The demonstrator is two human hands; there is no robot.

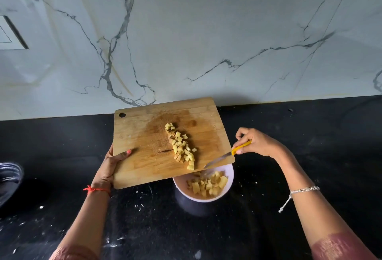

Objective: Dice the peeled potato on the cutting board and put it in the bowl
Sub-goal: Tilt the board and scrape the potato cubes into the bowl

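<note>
Head view, near to far: bowl [203,187] sits on the black counter [289,228], already part-filled with diced potato. Its far rim is hidden under the cutting board's [148,127] near corner, so I cannot tell whether they touch. Bowl base is lost in shadow.

Left hand [111,166] clamps the board's left edge — thumb [126,152] pressed flat on top, the other fingers underneath and out of sight. Board looks stiff and light enough for one hand, and seems tilted toward the bowl.

Right hand [255,142] pinches the yellow handle of the knife [227,155]; fingers curled close together, blade tip reaching left of them over the board's near corner.

Remaining potato cubes [182,148] lie in a loose line between the thumb and the blade. Small, firm, wet — likely to slide or scatter. Best pushed with the blade flat, not picked.

Object at the left frame edge [9,179] is cut off — cannot identify.
</note>
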